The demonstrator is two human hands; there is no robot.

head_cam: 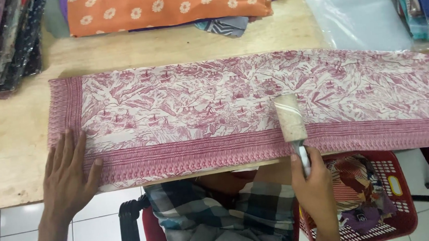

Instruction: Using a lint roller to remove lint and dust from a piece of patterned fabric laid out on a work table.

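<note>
Red plastic basket [400, 208] beneath the table edge contains folded patterned fabrics. Left hand [68, 179], fingers spread flat, presses the maroon-and-white cloth [213, 106] lying across the wooden table [10, 141]. Right hand [316, 188] is wrapped around the handle of a lint roller [290, 117] resting on the cloth.

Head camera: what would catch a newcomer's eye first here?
The long red-and-white patterned cloth spread across the wooden table dominates the view. On it, right of centre, the right hand grips a lint roller by its handle, while the left hand lies flat on the cloth's left end. An orange flowered fabric lies at the table's far edge, and a red basket sits lower right.
</note>
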